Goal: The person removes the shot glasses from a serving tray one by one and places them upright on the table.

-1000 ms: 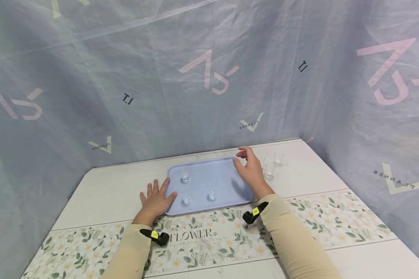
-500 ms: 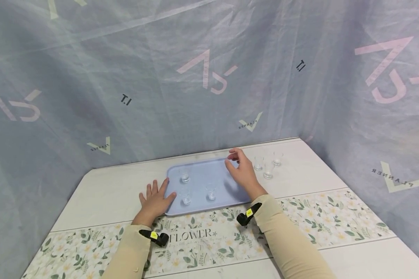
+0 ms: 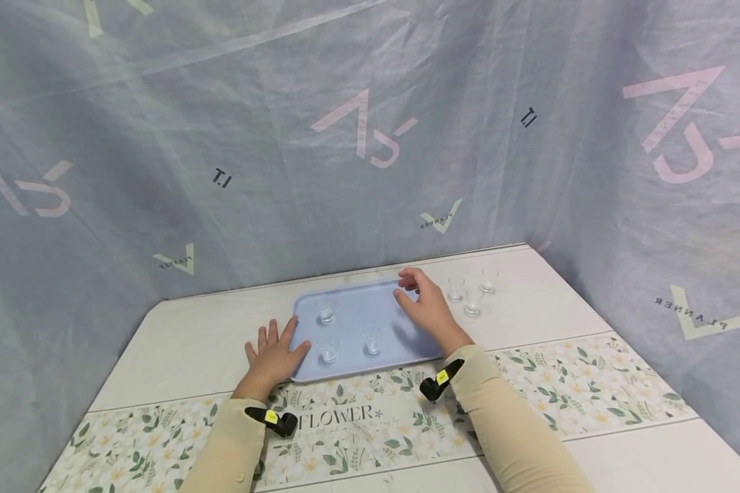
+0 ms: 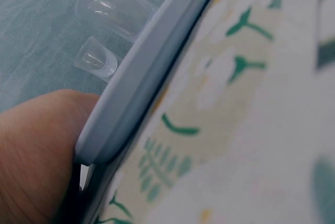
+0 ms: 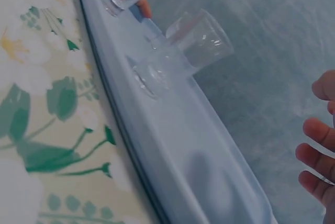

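Currently, left hand [image 3: 273, 359], spread wide, should steady tray [image 3: 358, 306]; right hand [image 3: 425, 305], loosely curved, empty, should clear 3 tray glasses [image 3: 373, 346].

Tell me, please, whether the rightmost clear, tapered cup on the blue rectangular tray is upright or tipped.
Upright: the clear tapered cup stands base-down on the blue tray, wider rim uppermost.

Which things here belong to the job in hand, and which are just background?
Belong, it appears:
blue tray
three glasses on it
probably three glasses to its right
left hand, at its left end
right hand, over it

Background:
flower-printed tablecloth
printed curtain
black wrist devices
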A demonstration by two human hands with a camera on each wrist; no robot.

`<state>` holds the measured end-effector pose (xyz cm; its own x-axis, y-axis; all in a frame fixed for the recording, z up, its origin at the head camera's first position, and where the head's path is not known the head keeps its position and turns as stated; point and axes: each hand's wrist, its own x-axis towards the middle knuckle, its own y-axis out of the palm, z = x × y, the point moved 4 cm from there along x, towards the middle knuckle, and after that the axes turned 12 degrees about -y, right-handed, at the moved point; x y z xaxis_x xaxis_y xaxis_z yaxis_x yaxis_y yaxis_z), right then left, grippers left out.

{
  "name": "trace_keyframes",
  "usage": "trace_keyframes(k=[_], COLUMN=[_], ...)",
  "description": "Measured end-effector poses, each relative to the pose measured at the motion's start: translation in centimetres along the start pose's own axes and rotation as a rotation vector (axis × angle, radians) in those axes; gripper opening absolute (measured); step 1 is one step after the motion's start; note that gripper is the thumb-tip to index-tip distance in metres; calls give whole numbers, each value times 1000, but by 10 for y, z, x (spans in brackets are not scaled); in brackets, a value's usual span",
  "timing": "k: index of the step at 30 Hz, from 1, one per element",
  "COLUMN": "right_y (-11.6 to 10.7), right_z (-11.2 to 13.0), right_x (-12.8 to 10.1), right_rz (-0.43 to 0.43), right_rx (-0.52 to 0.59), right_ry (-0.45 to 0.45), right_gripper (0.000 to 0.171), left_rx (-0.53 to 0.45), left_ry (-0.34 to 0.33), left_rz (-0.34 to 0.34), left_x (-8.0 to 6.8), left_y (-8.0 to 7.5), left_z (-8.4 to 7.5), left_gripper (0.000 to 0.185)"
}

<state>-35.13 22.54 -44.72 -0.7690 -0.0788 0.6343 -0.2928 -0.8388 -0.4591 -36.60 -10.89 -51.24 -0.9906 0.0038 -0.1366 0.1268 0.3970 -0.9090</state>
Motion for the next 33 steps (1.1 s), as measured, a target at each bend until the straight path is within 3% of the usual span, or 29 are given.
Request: trace_keyframes(k=[22,30,33], right_y=[-30,-10,4], right_z=[-5,-1,3], right_x=[5,5,4], right_rz=[-105,-42,19], right_rx=[30,52,87], right_ry=[-15,-28,-44], right_gripper=[33,39,42], left_rx=[13,10,11], left_ry=[-14,-6,-9], left_rz=[-16,-14,-10], left_x=[1,-1,0], left_y=[1,-1,0], left_z=[-1,-2,-1], left_gripper=[77,77,77])
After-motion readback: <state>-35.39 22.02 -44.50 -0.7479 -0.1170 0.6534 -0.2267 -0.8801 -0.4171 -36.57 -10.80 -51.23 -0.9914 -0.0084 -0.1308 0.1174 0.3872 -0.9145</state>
